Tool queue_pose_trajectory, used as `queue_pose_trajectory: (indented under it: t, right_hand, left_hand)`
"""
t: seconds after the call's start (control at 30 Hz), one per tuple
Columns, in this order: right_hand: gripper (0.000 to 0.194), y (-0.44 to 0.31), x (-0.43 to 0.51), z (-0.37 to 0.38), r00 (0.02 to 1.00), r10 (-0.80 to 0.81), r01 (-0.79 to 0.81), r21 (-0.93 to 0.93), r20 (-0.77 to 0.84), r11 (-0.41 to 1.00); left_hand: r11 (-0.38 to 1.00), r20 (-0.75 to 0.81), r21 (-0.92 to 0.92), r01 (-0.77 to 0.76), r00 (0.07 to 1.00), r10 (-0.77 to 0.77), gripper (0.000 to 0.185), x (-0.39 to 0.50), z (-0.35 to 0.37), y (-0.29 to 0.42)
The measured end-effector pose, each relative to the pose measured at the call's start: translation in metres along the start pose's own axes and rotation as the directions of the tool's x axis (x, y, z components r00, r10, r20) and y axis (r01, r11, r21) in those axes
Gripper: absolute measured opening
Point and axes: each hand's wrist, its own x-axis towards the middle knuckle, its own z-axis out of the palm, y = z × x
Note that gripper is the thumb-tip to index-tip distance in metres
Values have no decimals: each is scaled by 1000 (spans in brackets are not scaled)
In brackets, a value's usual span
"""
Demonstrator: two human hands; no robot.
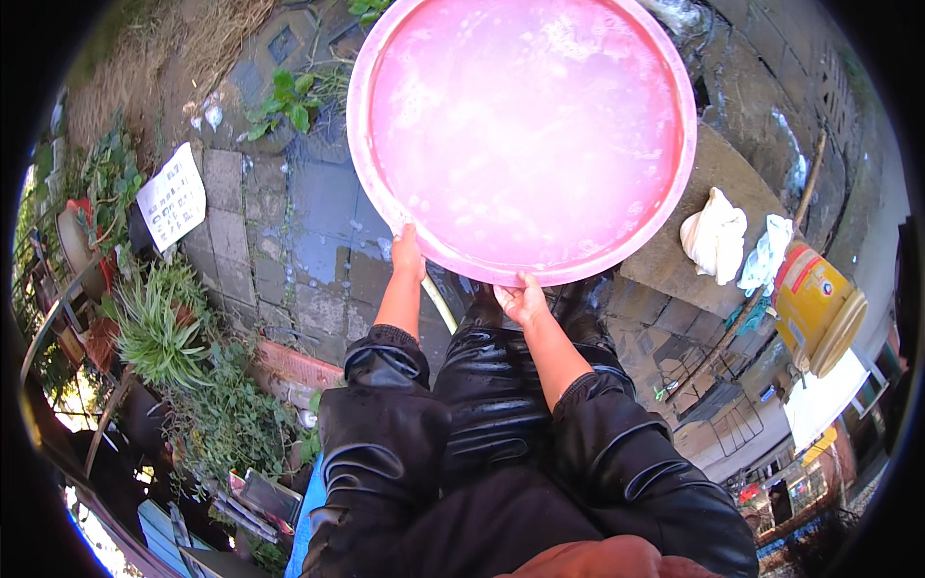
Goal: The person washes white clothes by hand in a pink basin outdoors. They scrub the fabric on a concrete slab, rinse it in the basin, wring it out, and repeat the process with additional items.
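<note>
A large round pink plastic tub (470, 268) fills the upper middle of the head view, with cloudy, foamy water (520, 152) inside. My left hand (408, 254) grips the near left part of its rim, thumb on top and fingers mostly hidden beneath. At the near edge, my right hand (524, 296) holds the rim from below, thumb over the lip. Whether the tub rests on anything underneath cannot be told. A pale hose (439, 303) runs out from under it, between my left forearm and my leg.
Wet paving (318, 217) lies on the left, edged by potted plants (162, 325) and a printed sheet (173, 196). To the right are a white cloth bundle (714, 235), a light blue cloth (766, 253), a long wooden stick (811, 177) and a yellow bucket (816, 307).
</note>
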Motion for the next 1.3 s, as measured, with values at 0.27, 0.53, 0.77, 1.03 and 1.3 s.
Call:
queue_pose_trajectory:
  t: [0.27,0.53,0.77,1.03,1.3]
  right_hand:
    - [37,19,-83,41,997,52,-49,-49,56,998]
    - [35,2,-206,127,981,136,-143,46,136,989]
    - [38,-37,-304,191,948,121,-171,151,293,974]
    - [42,-132,-385,269,639,-219,-113,372,737,921]
    - [45,-214,-413,274,559,-353,-116,493,750,862]
  left_hand:
    - [986,187,146,-78,981,50,38,-91,21,115]
    - [879,257,427,-214,960,110,34,-168,81,239]
    - [719,379,517,-465,877,295,26,-206,169,324]
    - [709,469,230,-667,714,520,33,-263,342,375]
    - [494,563,203,-845,514,647,29,-339,438,351]
